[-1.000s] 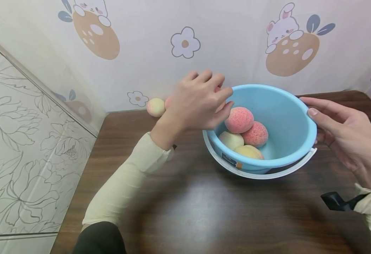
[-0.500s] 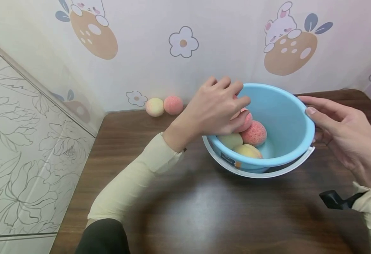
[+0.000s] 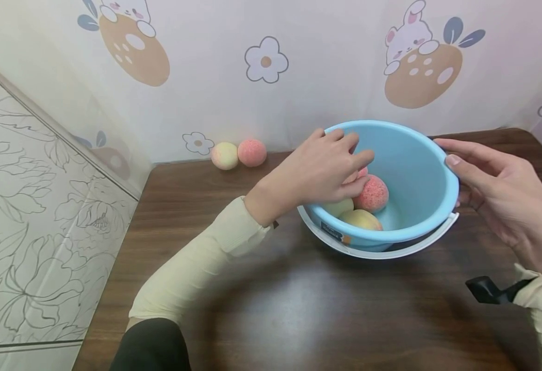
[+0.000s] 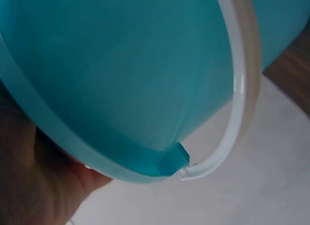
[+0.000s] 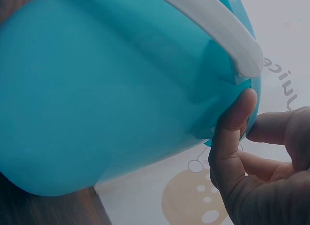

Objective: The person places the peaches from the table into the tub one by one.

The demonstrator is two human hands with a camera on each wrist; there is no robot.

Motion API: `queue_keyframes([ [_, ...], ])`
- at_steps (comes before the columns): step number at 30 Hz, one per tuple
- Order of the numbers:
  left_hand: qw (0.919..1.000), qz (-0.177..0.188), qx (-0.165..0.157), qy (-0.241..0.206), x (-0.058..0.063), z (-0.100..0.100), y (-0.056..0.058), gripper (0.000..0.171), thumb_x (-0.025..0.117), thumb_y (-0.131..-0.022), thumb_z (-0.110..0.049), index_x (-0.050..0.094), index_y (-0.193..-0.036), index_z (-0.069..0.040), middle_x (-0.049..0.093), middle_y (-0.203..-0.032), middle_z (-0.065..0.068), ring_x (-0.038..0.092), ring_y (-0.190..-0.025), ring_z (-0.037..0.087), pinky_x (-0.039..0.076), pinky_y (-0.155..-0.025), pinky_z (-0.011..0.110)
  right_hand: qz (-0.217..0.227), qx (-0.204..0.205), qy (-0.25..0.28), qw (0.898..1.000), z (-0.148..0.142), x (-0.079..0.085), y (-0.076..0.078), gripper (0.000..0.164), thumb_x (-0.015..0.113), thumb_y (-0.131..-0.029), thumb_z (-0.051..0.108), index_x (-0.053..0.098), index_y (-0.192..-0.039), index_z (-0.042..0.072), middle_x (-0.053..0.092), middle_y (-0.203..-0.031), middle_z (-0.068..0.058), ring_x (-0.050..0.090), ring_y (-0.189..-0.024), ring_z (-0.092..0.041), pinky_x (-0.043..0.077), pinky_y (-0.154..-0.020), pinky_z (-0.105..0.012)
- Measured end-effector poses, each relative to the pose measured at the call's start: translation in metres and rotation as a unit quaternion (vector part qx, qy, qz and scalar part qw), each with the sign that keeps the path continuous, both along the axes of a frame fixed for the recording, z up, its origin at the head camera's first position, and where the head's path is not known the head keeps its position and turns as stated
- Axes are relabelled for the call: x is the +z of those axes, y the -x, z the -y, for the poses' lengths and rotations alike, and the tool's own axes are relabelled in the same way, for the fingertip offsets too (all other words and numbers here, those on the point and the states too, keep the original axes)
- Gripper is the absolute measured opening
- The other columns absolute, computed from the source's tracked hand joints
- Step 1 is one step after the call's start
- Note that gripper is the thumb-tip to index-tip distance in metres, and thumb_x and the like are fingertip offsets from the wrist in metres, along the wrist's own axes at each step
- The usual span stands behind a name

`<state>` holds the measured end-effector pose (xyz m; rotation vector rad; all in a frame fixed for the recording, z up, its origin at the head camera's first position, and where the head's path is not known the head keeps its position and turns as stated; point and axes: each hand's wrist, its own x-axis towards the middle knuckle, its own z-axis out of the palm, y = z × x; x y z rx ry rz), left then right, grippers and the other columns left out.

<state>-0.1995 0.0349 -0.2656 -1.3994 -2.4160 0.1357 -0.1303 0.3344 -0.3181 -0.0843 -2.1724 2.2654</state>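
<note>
A light blue bucket (image 3: 419, 175) stands at the right of the table, its white handle (image 3: 382, 255) lowered along the front. My left hand (image 3: 314, 170) reaches over the near left rim with curled fingers round a pinkish peach (image 3: 350, 178), mostly hidden by the fingers. Beneath it inside the bucket lie a red peach (image 3: 375, 195), a yellowish peach (image 3: 362, 220) and a pale peach (image 3: 340, 207), partly covered by the hand. My right hand (image 3: 507, 196) pinches the right rim between thumb and fingers; the right wrist view shows that grip (image 5: 261, 162) beside the handle's joint.
Against the back wall (image 3: 326, 67) on the table's far left sit a pale yellow peach (image 3: 225, 156) and a pink peach (image 3: 252, 153), side by side. A flower-patterned panel (image 3: 34, 221) borders the dark wooden table (image 3: 271, 309) on the left.
My left hand has moved right and down into the bucket with the peach, uncovering the pink peach by the wall. My right hand keeps its hold on the rim.
</note>
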Motion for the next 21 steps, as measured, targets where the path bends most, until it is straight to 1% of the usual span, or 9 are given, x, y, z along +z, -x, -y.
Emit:
queue_keyframes([
  [3, 0.9992, 0.029, 0.016, 0.024, 0.000, -0.002, 0.000, 0.029, 0.046, -0.103, -0.039, 0.066, -0.114, -0.023, 0.063, -0.096, -0.001, 0.055, -0.083, 0.018, 0.043, -0.073, 0.034, -0.001, 0.001, 0.007, 1.000, 0.000, 0.000, 0.000, 0.047, 0.069, -0.100, 0.014, 0.059, -0.146, 0.014, 0.078, -0.107, 0.004, 0.074, -0.061, -0.020, 0.061, -0.055, -0.034],
  [5, 0.9973, 0.048, 0.032, 0.045, 0.001, -0.004, -0.001, 0.030, 0.045, -0.104, -0.043, 0.065, -0.116, -0.025, 0.063, -0.099, -0.002, 0.057, -0.088, 0.017, 0.045, -0.078, 0.034, -0.003, 0.000, 0.007, 1.000, 0.000, 0.000, 0.001, 0.047, 0.069, -0.100, 0.014, 0.059, -0.146, 0.014, 0.078, -0.107, 0.004, 0.074, -0.061, -0.020, 0.061, -0.055, -0.034],
  [9, 0.9906, 0.088, 0.060, 0.086, 0.002, -0.008, -0.001, 0.033, 0.045, -0.104, -0.051, 0.062, -0.119, -0.028, 0.064, -0.106, -0.005, 0.060, -0.098, 0.015, 0.047, -0.086, 0.034, -0.007, -0.004, -0.012, 1.000, 0.001, -0.001, 0.001, 0.048, 0.069, -0.100, 0.015, 0.059, -0.146, 0.014, 0.077, -0.105, 0.006, 0.073, -0.060, -0.018, 0.061, -0.055, -0.033],
  [11, 0.9861, 0.111, 0.071, 0.101, 0.003, -0.009, -0.001, 0.035, 0.048, -0.103, -0.056, 0.061, -0.121, -0.029, 0.064, -0.109, -0.006, 0.059, -0.102, 0.014, 0.046, -0.089, 0.033, -0.007, -0.005, -0.024, 1.000, 0.001, 0.000, 0.000, 0.048, 0.070, -0.100, 0.016, 0.058, -0.147, 0.015, 0.077, -0.105, 0.006, 0.073, -0.060, -0.018, 0.061, -0.055, -0.033],
  [13, 0.9821, 0.132, 0.079, 0.109, 0.004, -0.009, -0.002, 0.035, 0.052, -0.101, -0.059, 0.060, -0.119, -0.029, 0.063, -0.110, -0.006, 0.058, -0.102, 0.014, 0.045, -0.090, 0.033, -0.006, -0.005, -0.031, 1.000, 0.002, 0.000, 0.000, 0.048, 0.070, -0.100, 0.016, 0.058, -0.147, 0.015, 0.077, -0.104, 0.006, 0.073, -0.059, -0.018, 0.061, -0.055, -0.034],
  [16, 0.9749, 0.170, 0.085, 0.115, 0.006, -0.010, -0.003, 0.041, 0.058, -0.097, -0.065, 0.059, -0.117, -0.029, 0.060, -0.111, -0.006, 0.054, -0.103, 0.013, 0.043, -0.091, 0.033, -0.005, -0.005, -0.035, 0.999, 0.003, 0.001, 0.000, 0.047, 0.069, -0.100, 0.016, 0.059, -0.146, 0.015, 0.077, -0.102, 0.005, 0.072, -0.058, -0.018, 0.061, -0.055, -0.034],
  [21, 0.9660, 0.214, 0.086, 0.118, 0.007, -0.011, -0.003, 0.043, 0.065, -0.093, -0.064, 0.059, -0.118, -0.029, 0.056, -0.117, -0.005, 0.051, -0.107, 0.014, 0.044, -0.091, 0.033, -0.008, -0.003, -0.024, 1.000, 0.002, 0.001, 0.000, 0.047, 0.070, -0.099, 0.015, 0.059, -0.145, 0.014, 0.077, -0.102, 0.004, 0.072, -0.057, -0.018, 0.061, -0.053, -0.033],
])
